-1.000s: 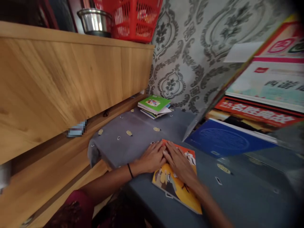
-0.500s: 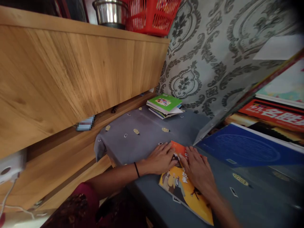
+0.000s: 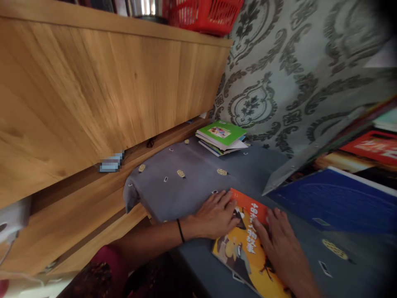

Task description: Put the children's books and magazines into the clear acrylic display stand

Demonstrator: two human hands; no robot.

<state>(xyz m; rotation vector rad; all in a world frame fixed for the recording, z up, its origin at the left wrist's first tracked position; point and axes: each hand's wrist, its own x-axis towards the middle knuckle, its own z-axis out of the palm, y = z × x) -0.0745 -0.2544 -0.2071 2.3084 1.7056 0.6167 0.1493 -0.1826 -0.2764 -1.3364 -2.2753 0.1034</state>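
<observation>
From the head camera, a view down onto a counter (image 3: 198,182) covered with a grey, pineapple-patterned cloth is given. At its near edge a thin book (image 3: 248,244) with an orange and yellow cover is laid flat, face up and slightly turned, close to the wearer's body, where it can be reached by both hands without stretching.

The left hand (image 3: 218,217), marked by a black band (image 3: 180,230) at the wrist, is laid palm down over the book's left edge, fingers extended and held fairly close together. The right hand (image 3: 283,244) is rested along the opposite edge, thumb set apart on the cover and the other fingers stretched forward. Nothing is gripped by either hand; the book seems to be steadied and kept flat by being pressed from both sides.

Well beyond, a stack of books (image 3: 221,134) topped by a green cover is set in the corner by the patterned wall (image 3: 254,103), probably out of the way. To the right, a blue book (image 3: 335,198) is seen near a red-covered one (image 3: 372,145). On the left, the counter is bordered by a wooden cabinet (image 3: 133,82), on which a red basket (image 3: 204,16) is kept.
</observation>
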